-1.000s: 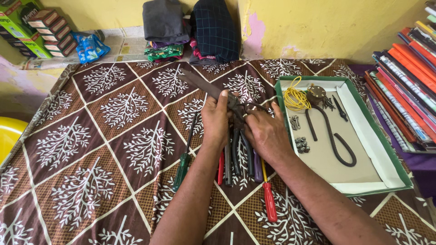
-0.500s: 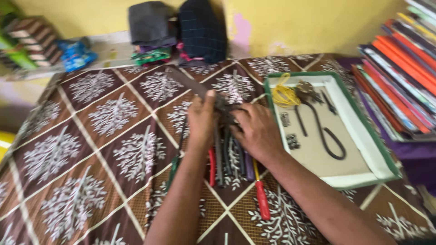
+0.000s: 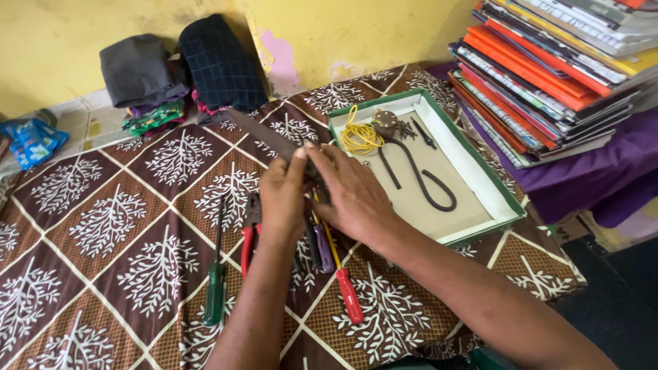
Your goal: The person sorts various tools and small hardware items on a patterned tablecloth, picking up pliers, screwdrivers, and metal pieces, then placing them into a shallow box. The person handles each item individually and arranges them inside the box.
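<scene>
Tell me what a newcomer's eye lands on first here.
Both hands meet at mid-table: the left hand and right hand together grip a long dark flat tool that juts toward the far wall. Below them lie a green-handled screwdriver and a red-handled screwdriver. To the right sits a green-rimmed tray with a yellow wire coil.

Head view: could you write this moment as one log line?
left hand: on tool pile | right hand: on tool pile | dark flat tool: pinched between hands | green screwdriver: on cloth | tray: right of hands
</scene>
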